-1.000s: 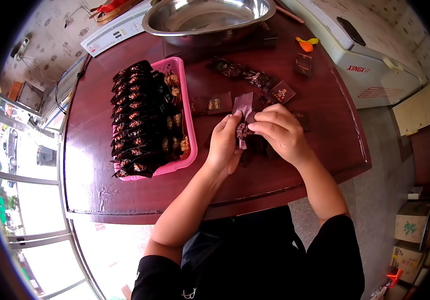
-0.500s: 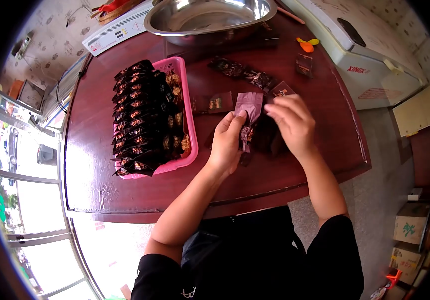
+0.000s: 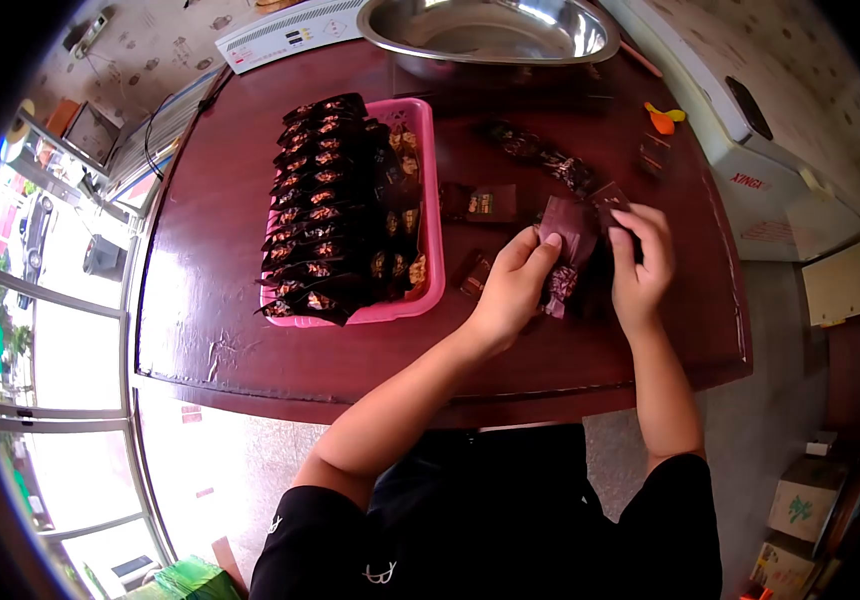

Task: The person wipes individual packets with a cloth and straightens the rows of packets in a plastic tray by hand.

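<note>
My left hand (image 3: 518, 285) pinches an upright dark purple-brown packet (image 3: 570, 228) between thumb and fingers; its lower part is crinkled and printed. My right hand (image 3: 646, 262) is just right of it, fingers curled closed at the edge of a small dark packet (image 3: 606, 197). Dark packets in shadow lie beneath and between the hands, hard to make out. To the left, a flat dark packet (image 3: 480, 203) with a printed label lies on the table, and another small packet (image 3: 474, 272) is partly behind my left hand.
A pink basket (image 3: 434, 200) holds a row of black packets (image 3: 320, 215) and several clear-fronted ones. Behind stand a steel basin (image 3: 490, 50) and a white panelled appliance (image 3: 295, 38). Dark packets (image 3: 540, 150), an orange-yellow item (image 3: 662, 120) and a white freezer (image 3: 750, 190) are to the right.
The view has shifted, so the table appears farther right. My right hand's fingers, spread apart before, have closed at the small dark packet. My left hand still holds its packet, now tilted more.
</note>
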A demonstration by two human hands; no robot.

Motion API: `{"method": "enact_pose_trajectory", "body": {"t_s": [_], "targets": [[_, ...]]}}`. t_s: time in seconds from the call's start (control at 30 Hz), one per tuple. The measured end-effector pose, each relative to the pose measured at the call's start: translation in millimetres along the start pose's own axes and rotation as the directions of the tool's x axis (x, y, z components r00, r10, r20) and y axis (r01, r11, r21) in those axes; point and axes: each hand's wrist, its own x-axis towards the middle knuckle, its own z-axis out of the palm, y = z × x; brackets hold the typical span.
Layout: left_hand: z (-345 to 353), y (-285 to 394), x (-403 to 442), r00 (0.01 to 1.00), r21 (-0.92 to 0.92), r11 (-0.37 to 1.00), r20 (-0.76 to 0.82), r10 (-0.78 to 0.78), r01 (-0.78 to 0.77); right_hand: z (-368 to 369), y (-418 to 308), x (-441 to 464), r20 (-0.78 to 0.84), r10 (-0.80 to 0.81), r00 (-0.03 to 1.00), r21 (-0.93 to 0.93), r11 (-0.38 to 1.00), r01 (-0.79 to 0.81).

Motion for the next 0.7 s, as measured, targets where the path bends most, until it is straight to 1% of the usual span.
{"method": "enact_pose_trajectory", "body": {"t_s": [0.03,0.07,0.1,0.13,0.17,0.2,0.23,0.27,0.3,0.33,0.37,0.4,0.43,0.47,0.5,0.53,0.57,0.63,0.7], "targets": [[-1.3,-0.3,1.8,1.0,-0.013,1.0,-0.023,-0.004,0.003,-4.4,-7.5,-1.7,-0.041,-0.074,0.996,-0.046,0.996,0.072],[-3.9,1.5,2.8,0.999,-0.018,1.0,-0.031,0.005,-0.006,-3.3,-15.8,-9.9,-0.046,-0.125,0.991,0.031,0.991,0.126],[-7.0,4.2,3.2,0.999,-0.012,1.0,-0.033,0.003,-0.003,-3.6,-21.1,-7.1,0.03,-0.341,0.94,0.008,0.94,0.341],[-10.6,6.3,2.7,0.999,-0.006,1.0,-0.037,0.002,-0.002,0.7,-28.3,-5.8,0.147,-0.396,0.906,0.078,0.918,0.389],[-9.5,-4.9,7.3,0.981,0.023,0.982,-0.04,0.19,-0.189,5.9,-34.1,-4.7,0.257,-0.452,0.854,0.155,0.891,0.426],[-6.3,-4.9,7.4,0.98,0.038,0.983,-0.08,0.181,-0.178,9.9,-35.2,-2.6,0.242,-0.426,0.872,0.152,0.904,0.399],[-5.8,-3.0,7.3,0.979,0.054,0.985,-0.114,0.171,-0.166,9.8,-33.3,-2.7,0.198,-0.346,0.917,0.103,0.938,0.332],[-6.4,-0.4,6.1,0.99,0.038,0.994,-0.091,0.104,-0.1,7.9,-26.6,-3.5,0.173,-0.265,0.949,0.039,0.964,0.262],[-6.9,4.4,2.5,0.986,0.118,0.982,-0.062,0.156,-0.148,6.3,-20.2,-2.0,0.144,-0.187,0.972,-0.021,0.981,0.192],[-2.8,7.1,-0.9,0.975,0.138,0.969,-0.055,0.213,-0.204,4.2,-17.3,-0.8,0.108,-0.113,0.988,-0.067,0.991,0.12],[2.7,9.4,-5.8,0.963,0.161,0.953,-0.047,0.266,-0.255,2.1,-15.3,0.1,0.081,-0.08,0.993,-0.074,0.994,0.086],[8.1,19.5,-13.3,0.963,0.14,0.955,-0.028,0.269,-0.263,0.9,-13.0,-0.7,0.084,-0.083,0.993,-0.069,0.994,0.088],[9.6,29.4,-18.3,0.948,0.194,0.931,-0.012,0.319,-0.31,-0.4,-9.9,-1.7,0.085,-0.085,0.993,-0.063,0.994,0.09],[8.5,41.7,-27.9,0.93,0.395,0.85,0.032,0.367,-0.349,-1.2,-3.3,-6.9,0.119,-0.075,0.99,-0.004,0.997,0.076],[7.7,63.4,-40.2,0.912,0.575,0.727,0.087,0.401,-0.375,1.5,-3.9,-7.3,0.116,-0.076,0.99,0.005,0.997,0.076],[3.3,78.5,-48.9,0.845,0.781,0.452,0.174,0.505,-0.43,2.6,-5.2,-7.9,0.153,-0.083,0.985,0.036,0.996,0.078],[5.0,83.0,-50.4,0.832,0.83,0.379,0.168,0.529,-0.409,1.6,-6.7,-6.7,0.19,-0.094,0.977,0.063,0.995,0.083],[-3.5,106.6,-64.7,0.727,0.922,0.095,0.229,0.648,-0.375,2.4,-17.8,-1.4,0.198,-0.096,0.975,0.059,0.995,0.086],[-22.3,124.4,-70.0,0.738,0.97,0.084,0.116,0.665,-0.228,2.2,-17.9,-0.1,0.248,-0.06,0.967,0.075,0.996,0.043]]}}
